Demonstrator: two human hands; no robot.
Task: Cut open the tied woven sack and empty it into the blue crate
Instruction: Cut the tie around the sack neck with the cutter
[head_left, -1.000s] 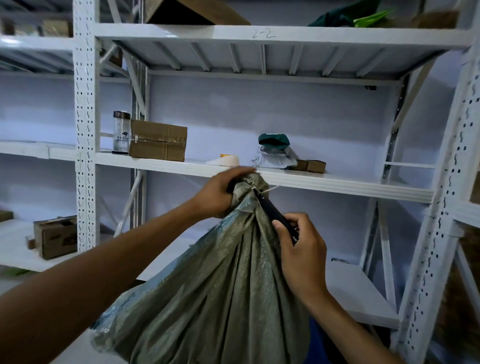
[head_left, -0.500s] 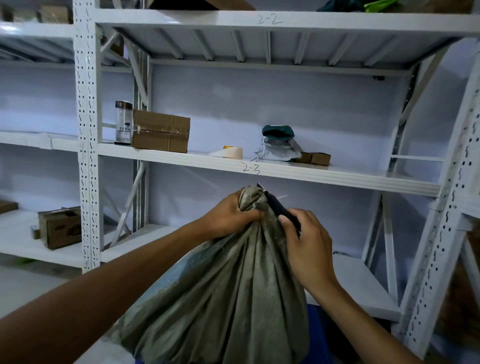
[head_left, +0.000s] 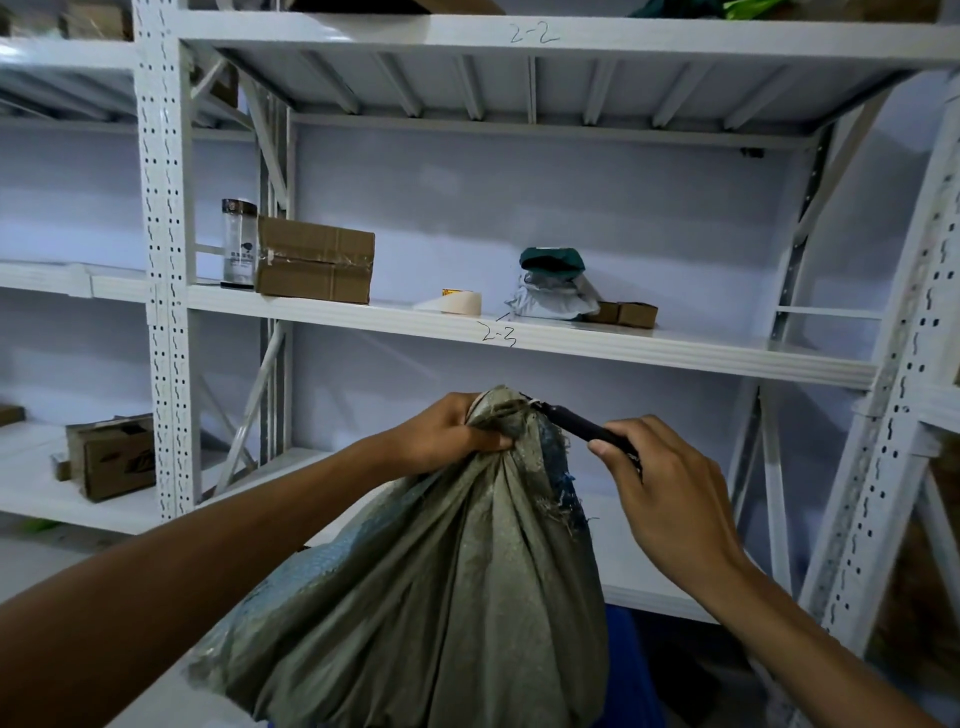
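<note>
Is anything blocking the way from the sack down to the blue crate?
Nothing visible blocks it. The sack hangs right over the blue crate, held at its neck by the left hand, while the right hand holds a dark cutter. Most of the crate is hidden behind the sack.

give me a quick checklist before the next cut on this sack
1. Left hand grips the sack neck: ok.
2. Right hand holds the cutter with its tip at the tied neck: ok.
3. Left fingers clear of the cutter tip: not ok, they sit right beside it.
4. Tie fully cut: cannot tell; the cloth is frayed below the knot, but the neck is bunched shut.
5. Blue crate under the sack: cannot tell, only a blue edge shows.
</note>
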